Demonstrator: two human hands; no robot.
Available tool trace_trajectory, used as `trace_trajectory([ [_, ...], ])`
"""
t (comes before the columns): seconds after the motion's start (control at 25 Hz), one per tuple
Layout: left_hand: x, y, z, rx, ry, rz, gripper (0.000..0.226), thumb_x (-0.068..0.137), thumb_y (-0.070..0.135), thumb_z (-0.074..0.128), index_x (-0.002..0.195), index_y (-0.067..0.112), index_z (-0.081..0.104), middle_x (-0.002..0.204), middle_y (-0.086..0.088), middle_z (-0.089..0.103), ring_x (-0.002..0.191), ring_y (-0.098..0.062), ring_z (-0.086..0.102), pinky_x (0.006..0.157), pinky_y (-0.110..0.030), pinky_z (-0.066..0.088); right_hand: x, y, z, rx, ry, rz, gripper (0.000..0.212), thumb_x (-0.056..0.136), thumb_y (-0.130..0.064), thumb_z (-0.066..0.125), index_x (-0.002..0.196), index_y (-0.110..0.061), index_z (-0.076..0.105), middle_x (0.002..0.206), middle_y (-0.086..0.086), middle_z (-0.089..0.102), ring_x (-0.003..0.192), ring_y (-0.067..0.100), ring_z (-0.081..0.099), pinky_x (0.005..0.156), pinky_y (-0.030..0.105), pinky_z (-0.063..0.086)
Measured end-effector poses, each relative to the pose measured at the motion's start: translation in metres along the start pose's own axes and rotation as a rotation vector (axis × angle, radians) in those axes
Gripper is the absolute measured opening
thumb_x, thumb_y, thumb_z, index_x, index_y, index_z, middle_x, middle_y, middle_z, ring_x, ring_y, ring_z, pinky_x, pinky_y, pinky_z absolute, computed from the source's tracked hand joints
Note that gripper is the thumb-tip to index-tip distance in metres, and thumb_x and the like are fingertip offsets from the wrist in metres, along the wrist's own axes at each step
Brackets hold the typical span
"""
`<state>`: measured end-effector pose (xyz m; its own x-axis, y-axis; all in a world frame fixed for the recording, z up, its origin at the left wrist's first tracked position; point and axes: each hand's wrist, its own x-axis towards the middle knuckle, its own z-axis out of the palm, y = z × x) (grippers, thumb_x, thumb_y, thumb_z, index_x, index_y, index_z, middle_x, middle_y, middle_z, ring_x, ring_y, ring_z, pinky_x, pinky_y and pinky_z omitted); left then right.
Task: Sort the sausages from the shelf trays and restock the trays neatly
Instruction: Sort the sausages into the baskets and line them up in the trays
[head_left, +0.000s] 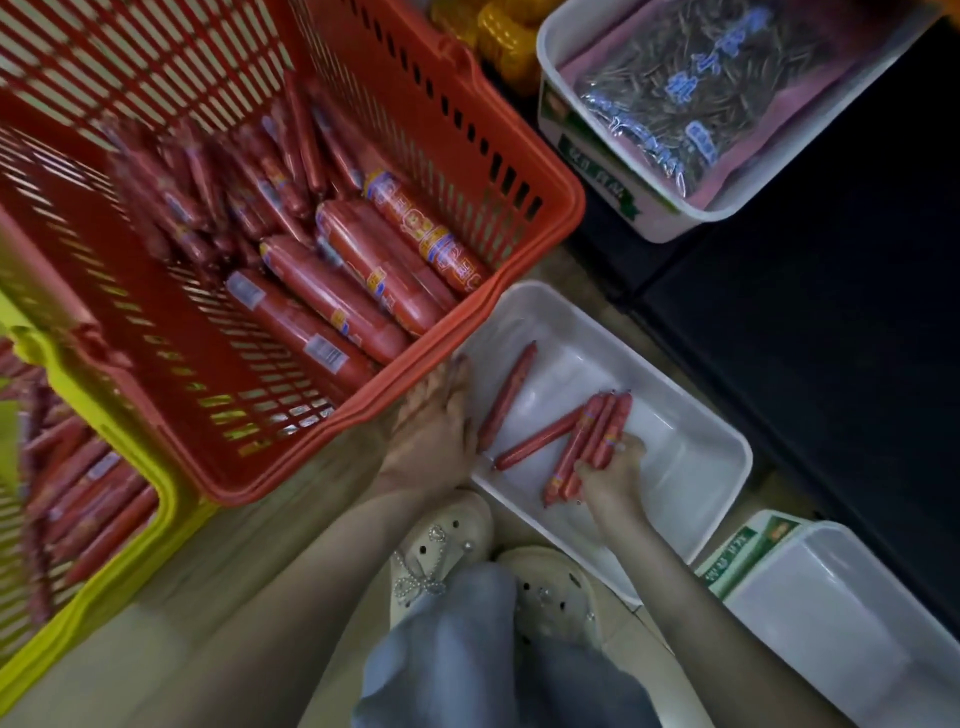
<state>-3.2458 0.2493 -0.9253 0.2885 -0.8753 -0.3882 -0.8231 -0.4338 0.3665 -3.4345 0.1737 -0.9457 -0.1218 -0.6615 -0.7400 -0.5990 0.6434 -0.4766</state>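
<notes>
The right hand (610, 470) is closed around the near ends of a small bundle of thin sausages (597, 441), pressing them down inside the white tray (691, 467) on the floor, toward its near long edge. Two more thin sausages lie loose in the same tray: one (508, 397) along the left end, another (537, 439) slanting toward the bundle. The left hand (434, 428) rests flat with fingers spread, holding nothing, at the tray's left corner where it meets the rim of the red basket (519, 280).

The thin sausages look light, fairly stiff and slick in their plastic skins, so several held together may slide past each other; a grip around the middle of the bundle would probably keep them level better than a hold at the ends. The thick sausages (363, 280) in the near right corner of the red basket look heavier and likely want a full-hand grip at mid-length. More sausages fill the yellow basket (156, 530) at left.
</notes>
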Motion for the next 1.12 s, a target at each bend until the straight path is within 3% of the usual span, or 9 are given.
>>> trace_trajectory([
  [0.08, -0.006, 0.003, 0.001, -0.056, -0.028, -0.007, 0.068, 0.089, 0.028, 0.035, 0.150, 0.003, 0.020, 0.158, -0.018, 0.009, 0.146, -0.036, 0.012, 0.118, -0.048, 0.017, -0.005, 0.001, -0.001, -0.107, 0.006, -0.059, 0.069, 0.082, 0.009, 0.055, 0.138, -0.015, 0.023, 0.126, 0.016, 0.042, 0.100, 0.031, 0.055, 0.090, 0.049, 0.050],
  [0.2, -0.017, 0.015, 0.010, 0.052, -0.125, -0.073, 0.074, 0.094, 0.040, 0.038, 0.154, 0.018, 0.001, 0.158, -0.018, -0.001, 0.143, -0.034, 0.015, 0.110, -0.042, 0.031, -0.002, 0.008, -0.007, -0.144, -0.018, -0.035, 0.079, 0.085, 0.008, 0.054, 0.147, -0.016, 0.012, 0.116, 0.012, 0.039, 0.098, 0.032, 0.052, 0.082, 0.040, 0.051],
  [0.32, -0.021, 0.017, 0.018, 0.181, 0.036, 0.069, 0.075, 0.084, 0.048, 0.040, 0.150, 0.015, 0.027, 0.148, -0.029, 0.029, 0.134, -0.042, 0.034, 0.106, -0.049, 0.034, -0.006, 0.008, -0.001, -0.266, -0.148, -0.197, 0.096, 0.082, -0.003, 0.067, 0.151, -0.021, 0.002, 0.121, 0.011, 0.040, 0.113, 0.032, 0.051, 0.086, 0.033, 0.047],
  [0.48, -0.013, 0.011, 0.026, 0.260, 0.124, 0.290, 0.065, 0.088, 0.043, 0.038, 0.148, 0.019, 0.034, 0.154, -0.020, 0.025, 0.143, -0.032, 0.017, 0.116, -0.049, 0.012, -0.010, 0.010, 0.012, -0.783, -0.005, -0.586, 0.100, 0.078, -0.028, 0.070, 0.153, -0.027, 0.005, 0.151, 0.014, 0.020, 0.138, 0.031, 0.019, 0.111, 0.044, 0.024],
  [0.56, -0.011, 0.012, 0.027, 0.301, 0.111, 0.312, 0.064, 0.088, 0.042, 0.038, 0.147, 0.018, 0.036, 0.155, -0.019, 0.024, 0.143, -0.029, 0.017, 0.117, -0.048, 0.009, -0.004, 0.012, 0.012, -0.993, -0.087, -0.788, 0.092, 0.082, -0.034, 0.064, 0.152, -0.031, 0.005, 0.159, 0.014, 0.003, 0.145, 0.033, -0.001, 0.116, 0.049, 0.009],
  [0.72, -0.011, 0.012, 0.029, 0.272, 0.148, 0.258, 0.061, 0.087, 0.038, 0.036, 0.142, 0.014, 0.045, 0.153, -0.019, 0.028, 0.142, -0.031, 0.018, 0.117, -0.045, 0.003, 0.014, 0.032, -0.001, -0.978, -0.217, -0.652, 0.101, 0.086, -0.052, 0.058, 0.148, -0.026, -0.017, 0.157, 0.012, -0.021, 0.144, 0.029, -0.022, 0.119, 0.044, -0.003],
  [0.8, -0.014, 0.014, 0.031, 0.242, 0.187, 0.215, 0.061, 0.085, 0.036, 0.039, 0.142, 0.012, 0.045, 0.152, -0.022, 0.026, 0.140, -0.037, 0.019, 0.117, -0.047, 0.008, 0.017, 0.041, -0.007, -0.911, -0.184, -0.538, 0.115, 0.079, -0.063, 0.060, 0.142, -0.026, -0.028, 0.152, 0.011, -0.032, 0.140, 0.028, -0.030, 0.117, 0.038, -0.012],
  [0.88, -0.015, 0.015, 0.032, 0.234, 0.188, 0.172, 0.063, 0.084, 0.036, 0.040, 0.141, 0.009, 0.045, 0.151, -0.027, 0.025, 0.140, -0.040, 0.018, 0.114, -0.048, 0.014, 0.020, 0.045, -0.013, -0.863, -0.215, -0.457, 0.122, 0.075, -0.063, 0.064, 0.142, -0.023, -0.029, 0.153, 0.013, -0.032, 0.141, 0.027, -0.029, 0.117, 0.036, -0.010],
  [1.12, -0.014, 0.017, 0.030, 0.236, 0.183, 0.151, 0.063, 0.084, 0.035, 0.039, 0.137, 0.001, 0.047, 0.150, -0.030, 0.026, 0.139, -0.039, 0.016, 0.112, -0.043, 0.013, 0.019, 0.020, 0.029, -0.848, -0.273, -0.715, 0.113, 0.082, -0.041, 0.068, 0.146, -0.007, -0.018, 0.156, 0.011, -0.016, 0.144, 0.026, -0.017, 0.120, 0.041, 0.000],
])
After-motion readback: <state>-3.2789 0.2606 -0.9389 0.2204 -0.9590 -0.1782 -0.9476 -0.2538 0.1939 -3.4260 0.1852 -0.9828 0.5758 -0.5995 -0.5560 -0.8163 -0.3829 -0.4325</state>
